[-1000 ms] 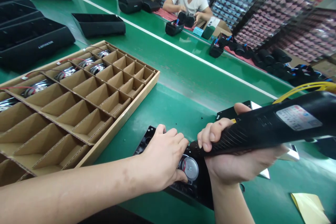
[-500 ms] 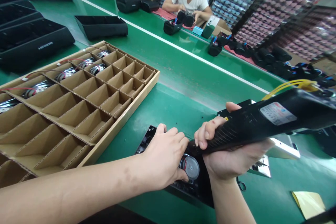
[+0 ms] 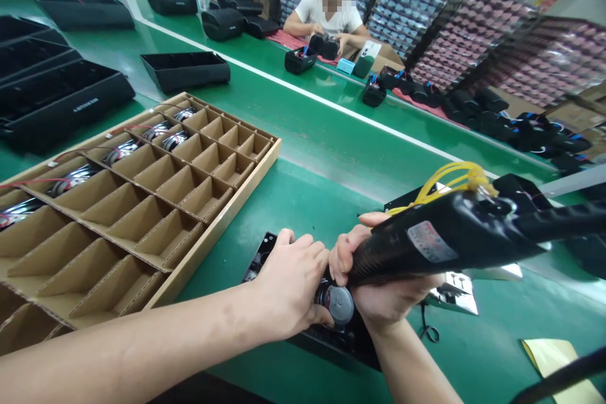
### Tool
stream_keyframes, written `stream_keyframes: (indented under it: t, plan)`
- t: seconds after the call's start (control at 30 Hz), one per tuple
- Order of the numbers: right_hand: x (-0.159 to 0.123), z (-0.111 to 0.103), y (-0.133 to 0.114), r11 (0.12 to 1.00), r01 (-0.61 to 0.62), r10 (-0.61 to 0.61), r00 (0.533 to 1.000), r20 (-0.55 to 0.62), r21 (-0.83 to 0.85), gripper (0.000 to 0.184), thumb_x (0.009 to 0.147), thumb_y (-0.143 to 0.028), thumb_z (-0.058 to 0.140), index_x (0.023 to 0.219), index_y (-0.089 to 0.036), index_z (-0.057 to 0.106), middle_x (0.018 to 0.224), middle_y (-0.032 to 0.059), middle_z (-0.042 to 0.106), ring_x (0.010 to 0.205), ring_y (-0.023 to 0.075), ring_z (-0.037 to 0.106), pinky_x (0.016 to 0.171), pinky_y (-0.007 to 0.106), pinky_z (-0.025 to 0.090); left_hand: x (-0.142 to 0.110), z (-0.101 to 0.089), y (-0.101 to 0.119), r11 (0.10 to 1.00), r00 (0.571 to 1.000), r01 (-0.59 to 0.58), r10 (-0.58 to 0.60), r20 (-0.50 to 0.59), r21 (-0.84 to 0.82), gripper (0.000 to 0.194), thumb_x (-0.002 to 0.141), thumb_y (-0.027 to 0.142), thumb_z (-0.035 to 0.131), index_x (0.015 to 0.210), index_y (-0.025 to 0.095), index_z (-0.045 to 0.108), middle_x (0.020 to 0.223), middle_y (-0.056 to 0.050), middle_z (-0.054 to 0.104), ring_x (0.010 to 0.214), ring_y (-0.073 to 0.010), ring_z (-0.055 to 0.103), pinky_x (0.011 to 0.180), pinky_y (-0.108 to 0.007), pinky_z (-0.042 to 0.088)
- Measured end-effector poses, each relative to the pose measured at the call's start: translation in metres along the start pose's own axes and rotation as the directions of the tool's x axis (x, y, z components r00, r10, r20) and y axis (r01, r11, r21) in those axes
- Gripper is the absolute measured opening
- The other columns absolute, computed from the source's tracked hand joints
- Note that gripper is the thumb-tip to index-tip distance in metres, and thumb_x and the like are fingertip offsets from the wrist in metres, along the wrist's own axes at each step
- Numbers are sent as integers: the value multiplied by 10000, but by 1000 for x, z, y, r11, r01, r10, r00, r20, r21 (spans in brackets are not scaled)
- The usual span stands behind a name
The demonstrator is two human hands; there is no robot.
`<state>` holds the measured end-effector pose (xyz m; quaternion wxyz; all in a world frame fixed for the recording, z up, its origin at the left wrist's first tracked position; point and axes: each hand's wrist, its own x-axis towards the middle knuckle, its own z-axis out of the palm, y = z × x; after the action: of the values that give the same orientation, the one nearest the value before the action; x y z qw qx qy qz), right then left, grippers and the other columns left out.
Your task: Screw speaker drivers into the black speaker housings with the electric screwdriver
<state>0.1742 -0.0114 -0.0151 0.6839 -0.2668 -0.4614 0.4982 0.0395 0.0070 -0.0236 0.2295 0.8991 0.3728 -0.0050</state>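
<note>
My left hand (image 3: pixel 288 284) rests on a black plastic speaker housing (image 3: pixel 259 259), its fingers curled over the housing and its thumb beside a round silver speaker driver (image 3: pixel 339 304). My right hand (image 3: pixel 374 284) is wrapped around a black electric screwdriver (image 3: pixel 440 240), whose tip is hidden behind my fingers close to the driver. A coiled yellow cable (image 3: pixel 454 180) rises from the tool's top. Most of the housing lies hidden under my hands and the tool.
A cardboard divider tray (image 3: pixel 222 227) holding several wired speaker parts (image 3: pixel 73 180) sits left of my hands on the green workbench (image 3: pixel 293 196). Black housings lie further left. A co-worker (image 3: pixel 326 12) handles black units across the bench, before stacks of wrapped goods.
The screwdriver has swung, its rear end dropping lower and more of the yellow cable showing. The view has shifted slightly. My left hand stays on the housing.
</note>
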Motion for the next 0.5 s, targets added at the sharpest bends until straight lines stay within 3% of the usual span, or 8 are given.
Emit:
stream_keyframes:
  t: [0.23, 0.37, 0.5]
  plan:
    - [-2, 0, 5, 1000, -24, 23, 999, 40, 20, 701, 780, -868, 651, 1093, -242, 616, 608, -25, 575, 409, 126, 479, 413, 256, 413, 3, 3, -1, 999, 1000, 18, -18, -1, -30, 696, 668, 596, 941, 1167, 220, 635, 1225, -33, 654, 1148, -301, 554, 1037, -546, 329]
    - [-5, -1, 9, 1000, 20, -20, 999, 28, 24, 679, 822, -847, 626, 1160, -258, 638, 680, -19, 592, 445, 100, 486, 428, 231, 399, 0, -1, 4, 999, 999, 36, -35, 27, -16, 765, 684, 606, 928, 1244, 185, 622, 1275, -86, 645, 1200, -336, 543, 1094, -595, 333]
    - [-8, -12, -9, 1000, 4, -4, 999, -35, -10, 573, 940, -790, 508, 1263, -336, 641, 702, -13, 582, 492, 115, 512, 448, 244, 426, -3, 2, -1, 998, 999, -5, 8, 37, -68, 925, 667, 609, 938, 1381, 157, 562, 1382, -134, 599, 1298, -351, 517, 1221, -656, 230]
